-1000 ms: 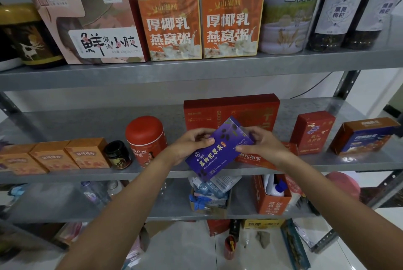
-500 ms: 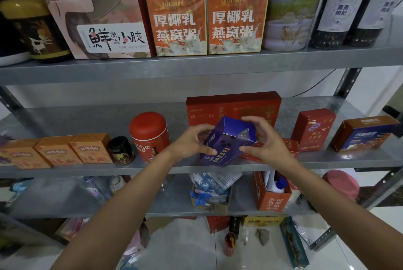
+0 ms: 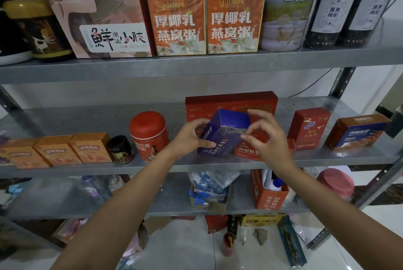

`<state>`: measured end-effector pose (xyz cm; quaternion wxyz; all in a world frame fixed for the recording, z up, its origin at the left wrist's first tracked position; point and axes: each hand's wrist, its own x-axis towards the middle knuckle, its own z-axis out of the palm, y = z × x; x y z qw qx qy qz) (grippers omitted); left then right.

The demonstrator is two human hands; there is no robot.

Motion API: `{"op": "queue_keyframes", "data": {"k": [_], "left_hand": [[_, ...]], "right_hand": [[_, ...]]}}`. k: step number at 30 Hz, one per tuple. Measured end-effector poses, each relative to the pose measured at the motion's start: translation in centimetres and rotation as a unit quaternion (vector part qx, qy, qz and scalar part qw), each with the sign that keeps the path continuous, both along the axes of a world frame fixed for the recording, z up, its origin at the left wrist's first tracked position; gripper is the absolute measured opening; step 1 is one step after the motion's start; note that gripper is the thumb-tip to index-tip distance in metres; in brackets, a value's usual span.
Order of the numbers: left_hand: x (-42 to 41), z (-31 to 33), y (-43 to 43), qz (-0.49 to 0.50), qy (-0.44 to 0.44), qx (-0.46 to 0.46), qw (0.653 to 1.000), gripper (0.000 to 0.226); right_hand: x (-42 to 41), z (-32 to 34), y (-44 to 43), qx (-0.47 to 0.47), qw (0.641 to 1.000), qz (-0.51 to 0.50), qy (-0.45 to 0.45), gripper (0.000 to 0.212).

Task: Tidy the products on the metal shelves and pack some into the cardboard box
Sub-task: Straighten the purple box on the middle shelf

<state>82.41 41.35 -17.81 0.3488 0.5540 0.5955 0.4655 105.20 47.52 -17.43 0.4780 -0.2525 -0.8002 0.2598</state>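
Purple box point(image 3: 222, 136) tilted over the middle shelf point(image 3: 87, 121), just right of the red tin point(image 3: 149, 136). Left hand point(image 3: 189, 136) grips its left side, fingers curled. Right hand point(image 3: 270, 138) pinches its top right corner, other fingers spread. Below-right of the tin: brown box point(image 3: 218, 207) stuffed with packets point(image 3: 209, 182), and an orange carton point(image 3: 270, 200) holding a white bottle point(image 3: 275, 185).

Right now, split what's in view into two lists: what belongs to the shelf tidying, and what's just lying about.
Job in hand: purple box, gripped by the left hand and pinched at its corner by the right hand; middle shelf; red tin; small orange boxes.
Lying about: red cup and grey lump on the floor.
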Motion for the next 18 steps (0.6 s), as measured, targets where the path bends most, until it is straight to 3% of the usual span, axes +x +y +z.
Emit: {"op": "queue_keyframes", "data": {"k": [3, 6, 18], "left_hand": [[-0.1, 0.0, -0.1, 0.014, -0.005, 0.001, 1.000, 0.059], [-0.2, 0.0, -0.3, 0.016, -0.008, -0.003, 1.000, 0.058], [-0.8, 0.4, -1.4, 0.012, -0.008, -0.008, 1.000, 0.057]], "right_hand": [[-0.2, -0.1, -0.5, 0.089, 0.995, -0.039, -0.019, 0.016], [-0.5, -0.5, -0.6, 0.121, 0.989, -0.058, -0.064, 0.015], [-0.3, -0.7, -0.1, 0.067, 0.989, 0.018, -0.128, 0.022]]}}
